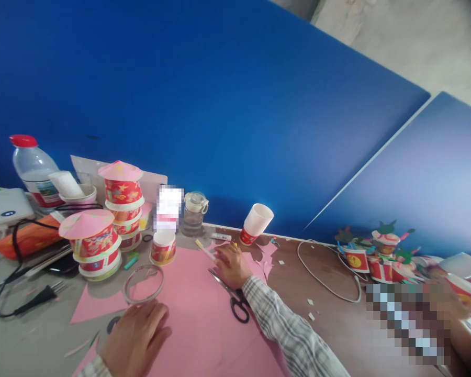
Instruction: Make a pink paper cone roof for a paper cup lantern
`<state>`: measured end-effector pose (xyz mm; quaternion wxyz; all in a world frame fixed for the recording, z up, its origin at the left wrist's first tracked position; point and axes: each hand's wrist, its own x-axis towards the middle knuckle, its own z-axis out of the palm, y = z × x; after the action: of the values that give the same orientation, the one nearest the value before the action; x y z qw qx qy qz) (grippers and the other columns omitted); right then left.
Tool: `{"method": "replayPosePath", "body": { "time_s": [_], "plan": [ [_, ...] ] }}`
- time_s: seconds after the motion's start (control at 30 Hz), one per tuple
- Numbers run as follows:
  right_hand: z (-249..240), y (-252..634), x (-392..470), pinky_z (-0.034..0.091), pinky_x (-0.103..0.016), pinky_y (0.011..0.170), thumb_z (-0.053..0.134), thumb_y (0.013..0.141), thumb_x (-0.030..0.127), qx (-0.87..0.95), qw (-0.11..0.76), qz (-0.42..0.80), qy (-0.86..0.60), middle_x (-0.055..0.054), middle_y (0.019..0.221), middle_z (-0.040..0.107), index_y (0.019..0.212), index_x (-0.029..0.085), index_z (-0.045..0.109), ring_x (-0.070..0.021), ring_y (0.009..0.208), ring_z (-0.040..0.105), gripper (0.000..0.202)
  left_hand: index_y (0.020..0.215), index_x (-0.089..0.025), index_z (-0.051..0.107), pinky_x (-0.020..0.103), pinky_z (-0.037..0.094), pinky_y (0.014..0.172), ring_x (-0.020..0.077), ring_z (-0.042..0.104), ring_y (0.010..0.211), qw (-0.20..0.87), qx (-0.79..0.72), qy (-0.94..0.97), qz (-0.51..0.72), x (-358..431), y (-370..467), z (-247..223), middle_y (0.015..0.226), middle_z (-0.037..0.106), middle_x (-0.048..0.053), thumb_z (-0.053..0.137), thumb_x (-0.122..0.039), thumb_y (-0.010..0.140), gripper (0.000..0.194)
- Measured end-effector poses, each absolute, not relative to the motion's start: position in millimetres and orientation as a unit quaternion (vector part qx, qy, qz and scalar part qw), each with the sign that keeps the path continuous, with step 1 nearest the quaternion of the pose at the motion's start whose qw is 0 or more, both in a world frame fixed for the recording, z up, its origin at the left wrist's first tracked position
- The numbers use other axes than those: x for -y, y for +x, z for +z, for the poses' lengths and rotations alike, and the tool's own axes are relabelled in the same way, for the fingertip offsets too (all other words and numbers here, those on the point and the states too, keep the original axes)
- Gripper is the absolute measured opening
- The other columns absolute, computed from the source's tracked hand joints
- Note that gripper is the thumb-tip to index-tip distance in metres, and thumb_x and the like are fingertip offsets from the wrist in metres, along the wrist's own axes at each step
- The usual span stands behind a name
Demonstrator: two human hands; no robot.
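Observation:
Pink paper (196,298) lies spread in front of me. My left hand (137,335) rests palm down on its left part, fingers loosely stretched and holding nothing visible. My right hand (232,266) reaches to the far edge of the paper, fingers apart and bent down. A slim white stick with a yellow tip (204,248) lies by its fingers; whether they touch it is unclear. Scissors with dark handles (240,310) lie partly beneath my right wrist. A clear tape ring (144,284) lies beyond my left hand. A red patterned paper cup (164,249) stands upside down beyond the paper.
Two pink-roofed paper-cup towers (121,204) stand left, near a black plug (43,299) and a bottle (37,173). A glass jar (194,214) and stacked paper cups (255,222) stand at the back. Right are cup crafts (380,256), a cable (325,283) and another person's arm (461,324).

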<state>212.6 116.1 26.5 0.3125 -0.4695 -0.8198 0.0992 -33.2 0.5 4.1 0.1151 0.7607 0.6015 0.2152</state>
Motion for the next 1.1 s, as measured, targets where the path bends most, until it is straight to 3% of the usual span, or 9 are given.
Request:
{"method": "replayPosePath", "body": {
  "time_s": [0.2, 0.5, 0.67, 0.9, 1.1],
  "plan": [
    [34, 224, -110, 0.038, -0.038, 0.083, 0.061, 0.069, 0.022, 0.818, 0.27, 0.08, -0.502, -0.007, 0.087, 0.066, 0.089, 0.019, 0.065, -0.0253, 0.089, 0.054, 0.021, 0.061, -0.035, 0.052, 0.033, 0.04, 0.061, 0.0184, 0.055, 0.061, 0.117, -0.605, 0.76, 0.206, 0, -33, 7, 0.063, 0.06, -0.009, 0.059, -0.047, 0.055, 0.015],
    [33, 226, -107, 0.04, -0.033, 0.075, 0.054, 0.063, 0.011, 0.827, 0.188, 0.093, -0.521, -0.003, 0.073, 0.068, 0.092, 0.02, 0.066, -0.0224, 0.076, 0.055, 0.033, 0.063, -0.033, 0.052, 0.034, 0.037, 0.062, 0.0187, 0.054, 0.063, 0.126, -0.587, 0.777, 0.191, -2, -34, 5, 0.064, 0.058, -0.007, 0.056, -0.048, 0.059, 0.016],
    [31, 213, -122, 0.038, -0.035, 0.081, 0.053, 0.064, 0.007, 0.824, 0.187, 0.093, -0.527, -0.006, 0.079, 0.069, 0.097, 0.017, 0.064, -0.0229, 0.081, 0.056, 0.036, 0.062, -0.032, 0.051, 0.034, 0.036, 0.061, 0.0181, 0.052, 0.063, 0.148, -0.589, 0.777, 0.165, -1, -34, 10, 0.063, 0.056, -0.008, 0.055, -0.046, 0.061, 0.014],
    [51, 205, -111, 0.039, -0.034, 0.08, 0.055, 0.072, 0.016, 0.827, 0.193, 0.09, -0.519, -0.007, 0.088, 0.068, 0.097, 0.019, 0.062, -0.0235, 0.087, 0.057, 0.026, 0.062, -0.031, 0.051, 0.035, 0.036, 0.064, 0.0189, 0.053, 0.064, 0.156, -0.598, 0.773, 0.148, -1, -32, 16, 0.064, 0.057, -0.007, 0.054, -0.045, 0.061, 0.014],
    [56, 204, -58, 0.041, -0.03, 0.071, 0.054, 0.076, 0.023, 0.856, 0.148, 0.11, -0.483, -0.001, 0.078, 0.068, 0.09, 0.026, 0.063, -0.0208, 0.075, 0.059, 0.017, 0.06, -0.03, 0.048, 0.034, 0.036, 0.06, 0.0176, 0.052, 0.06, 0.141, -0.586, 0.78, 0.165, -2, -33, 13, 0.059, 0.055, -0.008, 0.049, -0.038, 0.063, 0.008]
  ]
}}
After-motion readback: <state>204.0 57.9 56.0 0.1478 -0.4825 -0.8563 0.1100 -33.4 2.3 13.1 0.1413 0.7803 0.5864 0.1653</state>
